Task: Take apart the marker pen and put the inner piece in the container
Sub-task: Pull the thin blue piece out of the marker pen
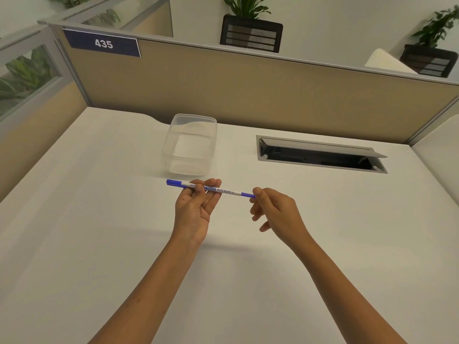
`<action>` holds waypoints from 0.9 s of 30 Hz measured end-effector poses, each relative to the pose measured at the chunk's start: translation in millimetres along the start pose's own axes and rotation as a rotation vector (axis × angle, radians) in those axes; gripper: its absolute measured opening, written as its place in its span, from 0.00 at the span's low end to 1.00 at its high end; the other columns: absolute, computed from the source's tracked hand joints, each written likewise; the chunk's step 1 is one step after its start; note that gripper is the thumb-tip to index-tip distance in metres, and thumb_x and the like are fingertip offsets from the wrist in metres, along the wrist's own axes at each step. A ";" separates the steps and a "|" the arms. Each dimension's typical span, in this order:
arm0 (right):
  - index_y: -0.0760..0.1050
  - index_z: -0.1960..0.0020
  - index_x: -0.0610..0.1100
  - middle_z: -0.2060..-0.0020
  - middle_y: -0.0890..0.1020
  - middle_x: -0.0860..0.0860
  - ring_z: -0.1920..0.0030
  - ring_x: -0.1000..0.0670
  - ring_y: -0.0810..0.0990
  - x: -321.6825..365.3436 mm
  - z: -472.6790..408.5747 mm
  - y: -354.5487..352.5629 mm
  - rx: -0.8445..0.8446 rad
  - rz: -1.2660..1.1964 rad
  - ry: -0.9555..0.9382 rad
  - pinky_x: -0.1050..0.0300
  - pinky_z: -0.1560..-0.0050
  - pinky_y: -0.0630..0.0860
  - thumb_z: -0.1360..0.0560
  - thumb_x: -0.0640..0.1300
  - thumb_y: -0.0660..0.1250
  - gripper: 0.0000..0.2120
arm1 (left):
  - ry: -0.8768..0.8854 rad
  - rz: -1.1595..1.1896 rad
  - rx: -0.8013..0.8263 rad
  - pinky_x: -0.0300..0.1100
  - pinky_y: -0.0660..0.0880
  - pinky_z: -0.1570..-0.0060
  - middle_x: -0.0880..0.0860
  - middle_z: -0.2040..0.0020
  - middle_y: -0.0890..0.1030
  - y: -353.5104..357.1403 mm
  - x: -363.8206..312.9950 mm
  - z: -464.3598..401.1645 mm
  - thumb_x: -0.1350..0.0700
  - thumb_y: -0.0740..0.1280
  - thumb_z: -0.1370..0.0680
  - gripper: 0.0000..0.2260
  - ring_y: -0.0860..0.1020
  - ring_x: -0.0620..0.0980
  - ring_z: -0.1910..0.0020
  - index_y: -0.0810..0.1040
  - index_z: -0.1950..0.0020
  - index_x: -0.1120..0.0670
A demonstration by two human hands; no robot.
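Note:
A slim whiteboard marker pen, white with blue ends, lies level in the air above the white desk. My left hand holds its barrel near the left part, fingers wrapped around it, palm up. My right hand pinches the blue right end between thumb and forefinger; its other fingers are spread loosely. Just behind the pen stands a clear plastic container, open on top and with nothing inside.
A cable hatch with its lid raised is set into the desk at the right rear. A beige partition closes off the back and left, with a sign reading 435. Potted plants stand beyond it.

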State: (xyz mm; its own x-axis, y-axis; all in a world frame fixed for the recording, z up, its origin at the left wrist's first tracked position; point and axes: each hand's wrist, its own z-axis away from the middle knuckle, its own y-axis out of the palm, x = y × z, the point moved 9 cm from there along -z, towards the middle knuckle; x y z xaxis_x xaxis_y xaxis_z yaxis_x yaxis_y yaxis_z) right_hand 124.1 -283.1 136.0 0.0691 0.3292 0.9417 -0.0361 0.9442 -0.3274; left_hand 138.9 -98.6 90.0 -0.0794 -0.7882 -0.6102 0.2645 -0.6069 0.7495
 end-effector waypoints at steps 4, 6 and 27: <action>0.74 0.46 0.49 0.61 0.81 0.50 0.62 0.52 0.82 -3.6 -2.4 2.5 0.015 0.040 -0.036 0.57 0.73 0.81 0.27 0.48 0.69 0.11 | -0.006 -0.004 -0.011 0.43 0.81 0.59 0.54 0.59 0.86 -6.1 4.6 -3.3 0.62 0.58 0.20 0.07 0.84 0.53 0.54 0.74 0.53 0.58; 0.75 0.50 0.50 0.62 0.81 0.51 0.62 0.53 0.82 -4.1 -4.2 3.5 0.018 0.062 -0.078 0.59 0.73 0.80 0.26 0.42 0.68 0.06 | -0.015 0.001 -0.024 0.43 0.81 0.59 0.54 0.59 0.86 -11.4 7.7 -5.1 0.63 0.57 0.20 0.07 0.84 0.53 0.54 0.74 0.54 0.58; 0.79 0.50 0.43 0.54 0.82 0.48 0.50 0.46 0.76 -121.8 -32.6 0.1 -0.294 0.518 -0.073 0.58 0.56 0.69 0.24 0.38 0.64 0.07 | -0.130 -0.333 -0.194 0.44 0.80 0.54 0.54 0.46 0.82 -105.2 38.9 -21.7 0.56 0.62 0.21 0.05 0.84 0.49 0.52 0.76 0.49 0.55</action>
State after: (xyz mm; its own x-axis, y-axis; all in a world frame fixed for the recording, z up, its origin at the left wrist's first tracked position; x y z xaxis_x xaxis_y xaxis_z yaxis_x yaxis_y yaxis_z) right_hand 148.1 -322.7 18.8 0.0472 0.7555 0.6534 0.2315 0.6281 -0.7429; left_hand 128.8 -63.3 -18.1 -0.3086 -0.5654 -0.7649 0.3792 -0.8106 0.4463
